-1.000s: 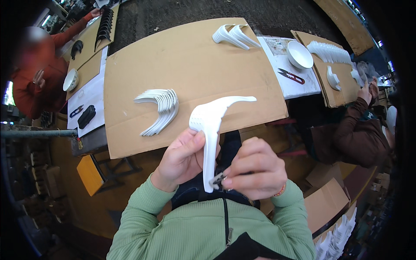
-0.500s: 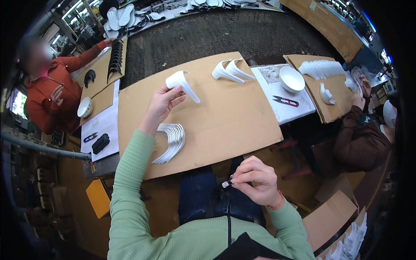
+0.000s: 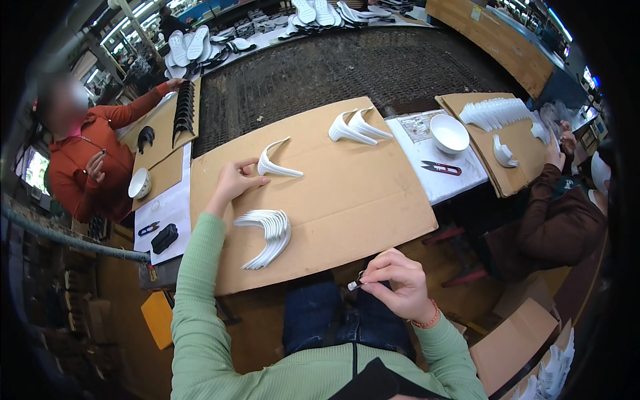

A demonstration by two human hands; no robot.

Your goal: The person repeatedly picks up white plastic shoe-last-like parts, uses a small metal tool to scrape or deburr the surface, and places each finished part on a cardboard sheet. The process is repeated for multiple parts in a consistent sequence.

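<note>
My left hand reaches out over the brown cardboard sheet, fingertips touching a curved white plastic piece that lies flat on it. A fanned stack of the same white pieces lies nearer me, just right of my left forearm. My right hand hovers over my lap by the sheet's near edge, fingers closed around a small tool with a pale tip. Two more white pieces lie at the far right of the sheet.
A person in red sits at left beside a white bowl and dark pieces. At right, a person in brown works by a white bowl, red-handled snips and stacked white pieces. Cardboard boxes stand lower right.
My left hand carried the white piece from in front of my chest out over the cardboard and set it down flat. My right hand stayed near my lap with the small tool.
</note>
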